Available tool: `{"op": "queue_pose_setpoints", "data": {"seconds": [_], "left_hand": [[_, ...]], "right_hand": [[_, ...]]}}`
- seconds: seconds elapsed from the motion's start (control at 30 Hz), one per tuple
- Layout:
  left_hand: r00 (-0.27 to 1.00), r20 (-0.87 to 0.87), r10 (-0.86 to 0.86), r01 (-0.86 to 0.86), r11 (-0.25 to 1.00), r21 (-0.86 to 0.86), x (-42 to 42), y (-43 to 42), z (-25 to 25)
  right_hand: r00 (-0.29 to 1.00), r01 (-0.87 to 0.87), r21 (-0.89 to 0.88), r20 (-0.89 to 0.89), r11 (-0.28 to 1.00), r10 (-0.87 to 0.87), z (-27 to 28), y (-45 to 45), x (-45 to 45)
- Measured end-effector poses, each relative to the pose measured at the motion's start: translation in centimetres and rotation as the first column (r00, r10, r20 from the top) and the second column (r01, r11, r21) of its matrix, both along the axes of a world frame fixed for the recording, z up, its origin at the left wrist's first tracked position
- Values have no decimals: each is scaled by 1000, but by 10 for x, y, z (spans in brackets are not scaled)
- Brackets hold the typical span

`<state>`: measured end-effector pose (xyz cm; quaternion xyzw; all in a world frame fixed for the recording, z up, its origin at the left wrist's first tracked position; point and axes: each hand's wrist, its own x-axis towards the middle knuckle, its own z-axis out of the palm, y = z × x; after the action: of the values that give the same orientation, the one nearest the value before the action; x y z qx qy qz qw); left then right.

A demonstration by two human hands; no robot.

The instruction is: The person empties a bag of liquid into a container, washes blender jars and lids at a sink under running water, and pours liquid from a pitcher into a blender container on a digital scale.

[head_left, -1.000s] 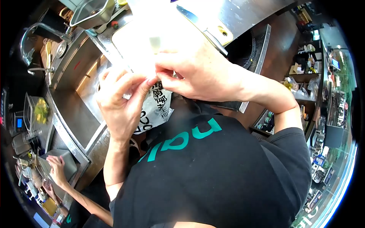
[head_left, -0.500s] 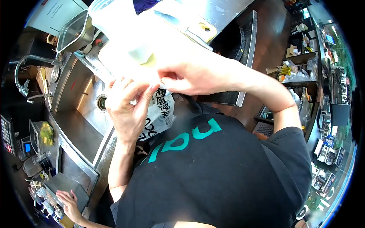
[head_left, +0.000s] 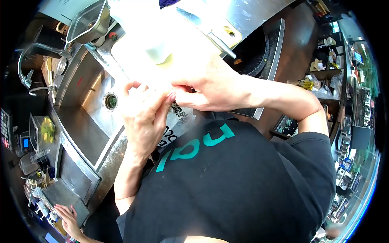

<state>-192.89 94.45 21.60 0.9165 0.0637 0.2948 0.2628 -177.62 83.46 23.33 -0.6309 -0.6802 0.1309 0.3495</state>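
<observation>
A black T-shirt (head_left: 243,182) is worn, with large, rounded letters (head_left: 197,148) in bright teal printed in a slanting row across the chest. The short sleeves (head_left: 310,152) are finished with a stitched hem above the elbow. The left hand (head_left: 144,117) and right hand (head_left: 210,91) are left bare.

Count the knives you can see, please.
1. The knife lies on the pale cutting board, beyond the right hand. Glare washes out much there, so others may be hidden.
</observation>
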Motion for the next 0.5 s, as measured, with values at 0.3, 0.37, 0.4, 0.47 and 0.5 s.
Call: {"op": "queue_pose_setpoints", "data": {"seconds": [0.3,0.37,0.4,0.47,0.5], "left_hand": [[999,-33,0,1,1000,28,5,-1,-19],[998,-45,-46,42,996,-80,17,8,-10],[991,-124,-44,27,990,-140,17,15,-7],[1000,11,-6,8,979,-206,20,22,-9],[998,19,51,-44,958,-284,20,22,-7]], "right_hand": [[971,163,100,-190,981,-142,-44,1,0],[993,112,112,32,987,-116,-27,-3,12],[991,116,88,59,989,-122,-17,-4,16],[973,185,205,101,961,-209,-1,-3,19],[963,210,254,111,944,-244,3,-5,19]]}}
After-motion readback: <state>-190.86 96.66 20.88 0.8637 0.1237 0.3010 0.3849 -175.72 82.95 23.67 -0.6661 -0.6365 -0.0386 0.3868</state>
